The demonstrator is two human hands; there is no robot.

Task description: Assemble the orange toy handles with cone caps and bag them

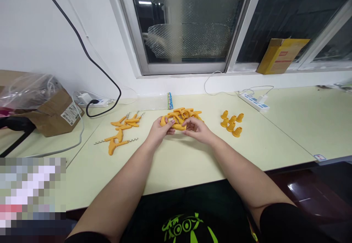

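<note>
In front of me, my left hand [162, 128] is closed around a yellow corkscrew handle [179, 127], just above the table. My right hand [198, 130] has its fingers curled at the right end of the same piece; any spiral there is hidden. Right behind my hands lies a pile of yellow plastic pieces [189, 112], partly covered by my fingers. To the left are several yellow corkscrews [117, 142] with bare metal spirals. Several yellow cone-shaped sleeves [231, 126] stand or lie to the right of my right hand.
A clear plastic bag [156, 102] with a blue edge lies behind the pile. Power strips [253, 102] and cables run along the wall. An opened cardboard box [55, 113] is at the left, and a yellow carton [283, 56] leans on the window.
</note>
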